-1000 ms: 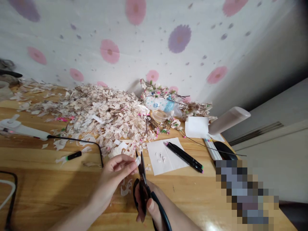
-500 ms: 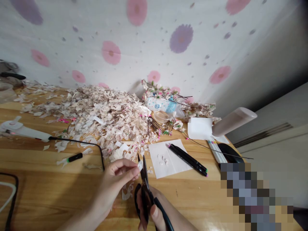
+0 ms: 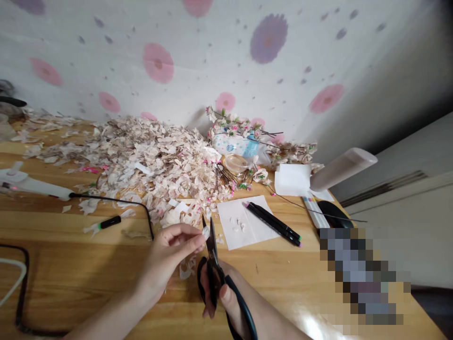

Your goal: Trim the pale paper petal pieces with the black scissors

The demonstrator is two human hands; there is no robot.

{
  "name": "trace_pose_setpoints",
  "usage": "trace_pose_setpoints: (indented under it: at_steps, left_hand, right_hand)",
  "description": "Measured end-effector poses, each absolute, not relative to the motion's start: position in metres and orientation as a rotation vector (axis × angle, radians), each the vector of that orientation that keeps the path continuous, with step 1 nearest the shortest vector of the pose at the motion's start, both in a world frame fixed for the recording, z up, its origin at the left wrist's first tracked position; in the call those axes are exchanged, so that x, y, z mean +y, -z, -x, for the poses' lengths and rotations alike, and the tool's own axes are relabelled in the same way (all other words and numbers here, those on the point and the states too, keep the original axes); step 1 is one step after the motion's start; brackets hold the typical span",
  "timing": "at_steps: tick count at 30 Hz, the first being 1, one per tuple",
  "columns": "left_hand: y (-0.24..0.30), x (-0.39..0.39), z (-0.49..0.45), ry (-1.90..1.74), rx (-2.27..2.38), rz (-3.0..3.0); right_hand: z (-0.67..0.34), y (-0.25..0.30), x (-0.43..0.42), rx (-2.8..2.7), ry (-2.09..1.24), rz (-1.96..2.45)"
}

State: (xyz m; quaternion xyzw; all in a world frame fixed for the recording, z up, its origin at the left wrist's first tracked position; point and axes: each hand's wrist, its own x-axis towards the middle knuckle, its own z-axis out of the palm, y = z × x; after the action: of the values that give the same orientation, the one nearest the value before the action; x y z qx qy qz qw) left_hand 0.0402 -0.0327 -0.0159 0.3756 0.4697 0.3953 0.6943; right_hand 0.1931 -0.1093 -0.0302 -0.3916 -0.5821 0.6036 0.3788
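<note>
My left hand (image 3: pixel 170 257) pinches a small pale paper scrap (image 3: pixel 205 232) between thumb and fingers, low in the middle of the view. My right hand (image 3: pixel 226 302) grips black-handled scissors (image 3: pixel 212 269), whose blades point up and away and meet the scrap at its right edge. Both hands hover just above the wooden table (image 3: pixel 71 283). A few cut bits (image 3: pixel 186 269) lie on the wood under my left hand.
A large heap of pale petal scraps (image 3: pixel 148 160) covers the table's back. Right of my hands lie a white sheet (image 3: pixel 240 226) and two black markers (image 3: pixel 272 224). Artificial flower stems (image 3: pixel 244 137), a white glue gun (image 3: pixel 28 186) with its black cord, and a beige cylinder (image 3: pixel 341 167) stand around.
The view shifted slightly; my hands stay together, with the scissor blades still working at the scrap held in my left fingers.
</note>
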Motion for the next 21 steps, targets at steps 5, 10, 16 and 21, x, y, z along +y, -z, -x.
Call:
trace_pose_setpoints:
  at_steps: [5,10,16,21]
  left_hand:
    - [0.0163,-0.0334,-0.0395,-0.885,1.043,-0.858]
    - [0.0169,-0.0326,-0.0410,-0.889,1.008,-0.846]
    - [0.0163,-0.0313,-0.0418,-0.878,0.970,-0.854]
    - [0.0176,-0.0284,-0.0406,-0.839,0.937,-0.879]
  right_hand:
    - [-0.1933,0.0321,-0.1107,-1.491,-1.547,0.998]
    - [-0.1930,0.0308,-0.1101,-1.477,-1.556,1.013]
    - [-0.1932,0.0314,-0.1110,-1.504,-1.551,1.007]
    - [-0.1941,0.0309,-0.1108,-1.488,-1.585,1.013]
